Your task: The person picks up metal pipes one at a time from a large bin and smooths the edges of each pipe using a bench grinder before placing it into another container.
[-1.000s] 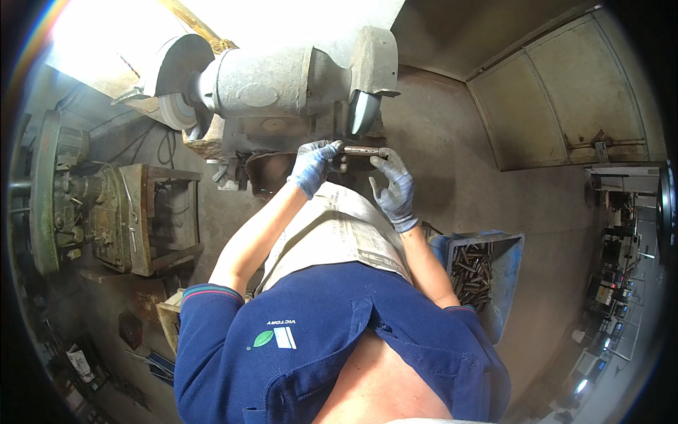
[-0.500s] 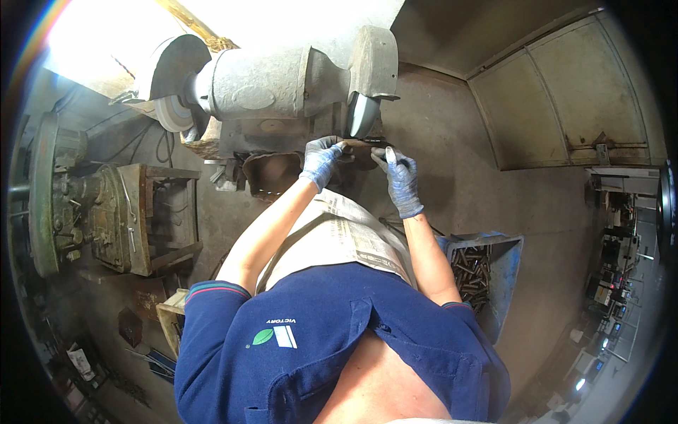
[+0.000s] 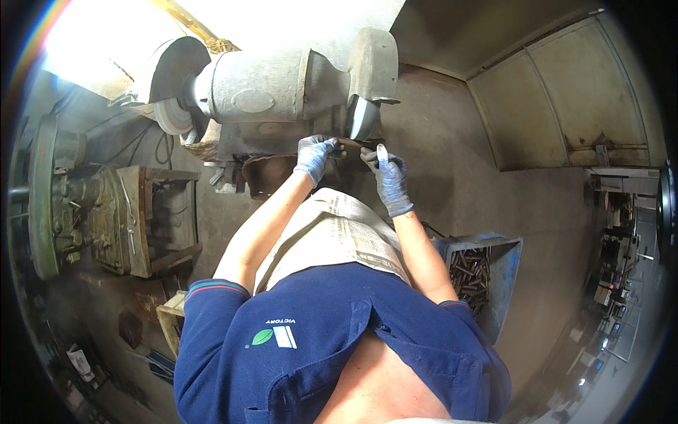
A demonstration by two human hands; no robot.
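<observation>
A grey bench grinder (image 3: 265, 85) stands in front of me, with a pale wheel (image 3: 364, 118) under its right guard. Just below this wheel's lower edge are both hands, in blue-and-grey work gloves. My left hand (image 3: 316, 157) is left of the wheel, thumb and fingers pinched together. Slightly right of the wheel, my right hand (image 3: 388, 177) has its fingers curled closed and its pale thumb tip uppermost. A small gap separates the two hands. Whatever they pinch is too small and dark against the background to make out.
Beside my right elbow, a blue bin (image 3: 507, 283) holds several dark metal pins. A second wheel (image 3: 171, 116) sits at the grinder's left end. A rusty open container (image 3: 272, 173) lies below the grinder. Heavy green machinery (image 3: 92, 205) stands left; metal panels (image 3: 558, 95) rise at right.
Both hands have shifted a little left, the right hand more, so they are closer together. The dark bar seen below the wheel earlier no longer shows clearly.
</observation>
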